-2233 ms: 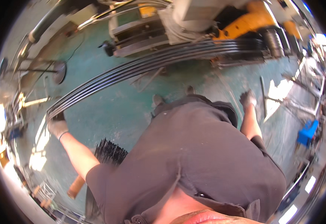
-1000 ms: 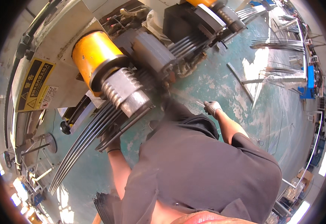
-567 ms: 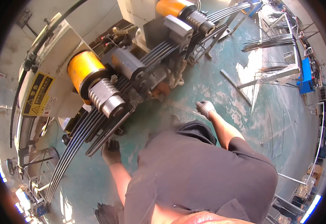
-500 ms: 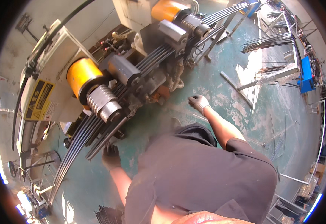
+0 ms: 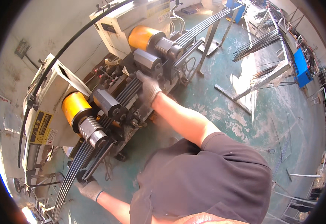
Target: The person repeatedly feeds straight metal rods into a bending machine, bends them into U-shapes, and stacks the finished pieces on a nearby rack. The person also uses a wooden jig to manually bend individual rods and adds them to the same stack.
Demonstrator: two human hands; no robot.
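Several rods [image 5: 71,175] already span the machine [image 5: 106,103], left hand [image 5: 90,188] near, right hand [image 5: 149,89] farther; I can't tell finger grips or remaining work.

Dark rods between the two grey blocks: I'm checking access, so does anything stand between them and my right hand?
Nothing visible does: the right hand is at the dark rods, with the upper grey block and lower grey block flanking that gap. Finger contact is unclear.
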